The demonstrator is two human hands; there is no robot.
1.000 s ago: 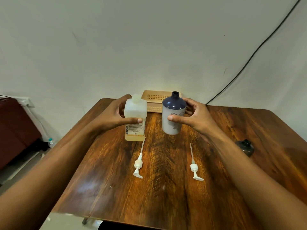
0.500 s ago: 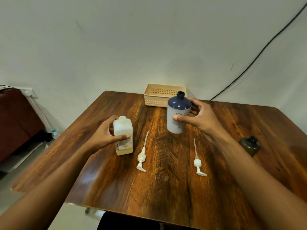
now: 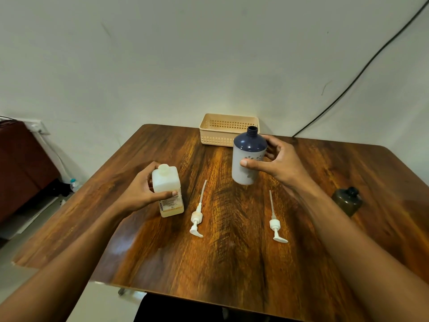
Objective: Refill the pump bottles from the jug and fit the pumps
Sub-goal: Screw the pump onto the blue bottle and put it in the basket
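Since 1 second ago, the left hand [image 3: 137, 194] has brought the square translucent white plastic bottle [image 3: 167, 190] down from near the basket. The bottle now stands on the brown wooden table [image 3: 232, 263], just left of 1 white plastic pump [image 3: 197, 220]. The thumb lies across the bottle's front and the fingers curl round its back. A little yellowish liquid shows at its bottom.

The right hand [image 3: 282, 165] grips the round bottle with a dark blue top and white body [image 3: 248, 156], thumb pressed on the front and fingers curled round the far side. It leans slightly, neck open; I cannot tell if its base touches the table. The 2nd white pump [image 3: 275, 225] lies below it. A beige perforated plastic basket [image 3: 228, 131] stands at the far edge, and a dark brown bottle [image 3: 347, 201] sits well to the right.
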